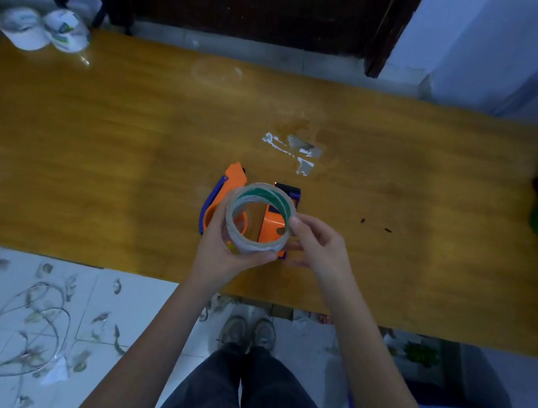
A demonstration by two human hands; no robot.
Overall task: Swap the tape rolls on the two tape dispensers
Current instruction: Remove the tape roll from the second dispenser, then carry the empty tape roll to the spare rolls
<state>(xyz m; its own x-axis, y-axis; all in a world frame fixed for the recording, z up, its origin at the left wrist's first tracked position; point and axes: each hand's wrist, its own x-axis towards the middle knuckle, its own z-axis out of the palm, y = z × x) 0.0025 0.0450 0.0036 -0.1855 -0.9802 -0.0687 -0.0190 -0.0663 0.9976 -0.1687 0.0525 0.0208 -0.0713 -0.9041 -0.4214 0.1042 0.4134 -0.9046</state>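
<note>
You hold one tape roll (258, 218) off its holder at frame centre, left hand (222, 252) cupping it from below, right hand (315, 245) pinching its rim, above the orange dispenser (229, 181) on the desk (96, 145). I judge the swap barely begun; a second dispenser isn't clearly visible.

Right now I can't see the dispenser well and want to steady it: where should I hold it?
Probably the orange dispenser by its curved blue-edged handle, coming from the left; the tape roll in both hands covers its right part.
</note>
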